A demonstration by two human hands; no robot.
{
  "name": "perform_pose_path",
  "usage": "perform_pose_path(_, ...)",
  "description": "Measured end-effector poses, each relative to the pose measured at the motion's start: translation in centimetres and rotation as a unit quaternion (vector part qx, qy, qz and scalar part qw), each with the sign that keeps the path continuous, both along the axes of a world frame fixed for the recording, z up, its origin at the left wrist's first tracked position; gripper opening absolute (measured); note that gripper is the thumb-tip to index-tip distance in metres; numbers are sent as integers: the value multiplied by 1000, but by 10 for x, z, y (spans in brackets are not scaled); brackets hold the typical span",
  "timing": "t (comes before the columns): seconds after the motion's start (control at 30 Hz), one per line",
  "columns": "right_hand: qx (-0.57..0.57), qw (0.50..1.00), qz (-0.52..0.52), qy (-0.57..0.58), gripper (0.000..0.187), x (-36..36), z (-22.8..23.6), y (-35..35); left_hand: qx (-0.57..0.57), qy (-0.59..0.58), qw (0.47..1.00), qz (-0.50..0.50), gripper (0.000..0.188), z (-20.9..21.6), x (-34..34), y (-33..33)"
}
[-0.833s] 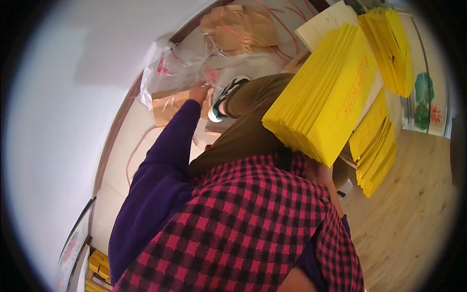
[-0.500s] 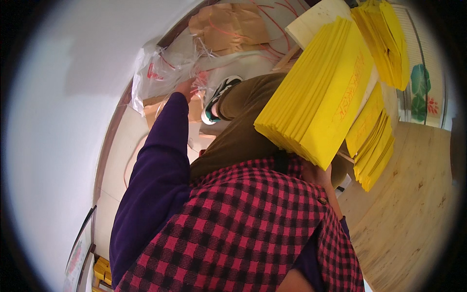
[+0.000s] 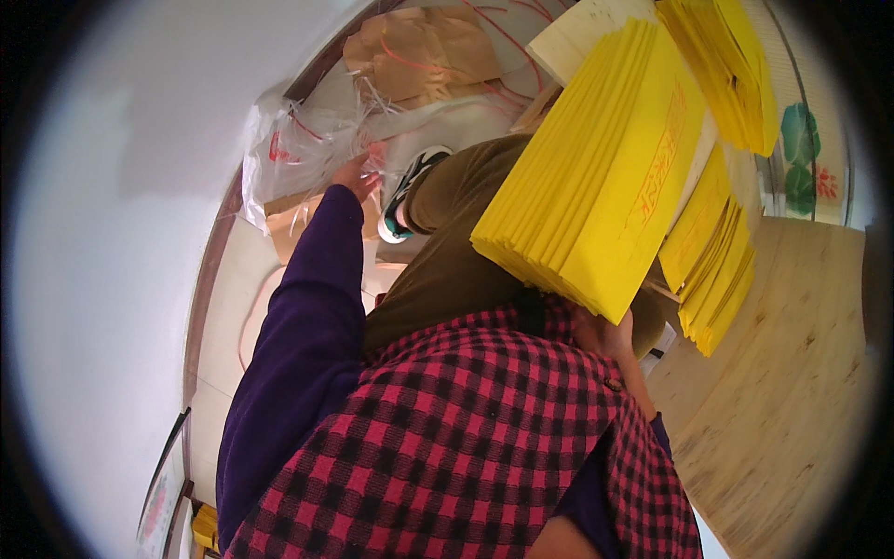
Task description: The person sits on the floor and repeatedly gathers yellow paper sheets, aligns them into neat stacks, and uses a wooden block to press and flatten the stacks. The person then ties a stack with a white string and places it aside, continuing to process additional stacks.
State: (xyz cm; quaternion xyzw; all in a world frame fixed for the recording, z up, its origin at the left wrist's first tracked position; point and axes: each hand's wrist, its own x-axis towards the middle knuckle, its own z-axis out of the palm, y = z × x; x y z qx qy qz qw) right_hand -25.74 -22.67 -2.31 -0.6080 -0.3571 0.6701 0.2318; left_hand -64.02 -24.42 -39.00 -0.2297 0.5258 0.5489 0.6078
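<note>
My left hand [image 3: 354, 177] reaches down and forward, its fingers loosely apart beside a crumpled clear plastic bag [image 3: 303, 140] with red marks. Nothing can be made out between them. My right hand [image 3: 605, 337] is under the near end of a thick stack of yellow folded paper [image 3: 596, 168] with red printing. The stack hides its fingers, so I cannot tell whether it grips anything. Right of that stack lie a smaller fanned yellow bundle [image 3: 710, 256] and, farther back, another yellow bundle [image 3: 726, 74].
Brown wrapping paper [image 3: 424, 56] and red strapping [image 3: 521, 70] lie on the floor ahead. A piece of brown cardboard [image 3: 289, 224] is below the bag. My shoe [image 3: 410, 191] stands beside my left hand. A white wall [image 3: 102, 252] runs along the left; a wooden board [image 3: 773, 373] lies at right.
My left hand has drawn slightly back from the plastic bag, and its fingers show more plainly. The whole view has shifted a little. My right hand remains under the yellow stack.
</note>
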Motion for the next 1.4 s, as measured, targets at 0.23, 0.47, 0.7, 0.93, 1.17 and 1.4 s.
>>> perform_pose_path(0.23,-80,976,-148,139,53,-13,4,2,24,17,990,137,18,-9,-21,-9)
perform_pose_path(0.47,-71,968,-123,208,60,-2,17,16,39,-42,995,-82,14,85,-70,-40)
perform_pose_path(0.7,180,963,-127,156,57,23,57,38,258,-12,964,61,19,220,-74,-53)
perform_pose_path(0.93,402,901,129,101,24,-42,130,36,395,26,910,122,16,336,-38,-48)
perform_pose_path(1.17,566,710,418,7,31,-133,154,21,396,65,906,135,15,402,53,-47)
perform_pose_path(1.4,465,721,492,-150,51,-164,144,2,371,136,910,125,16,430,96,-49)
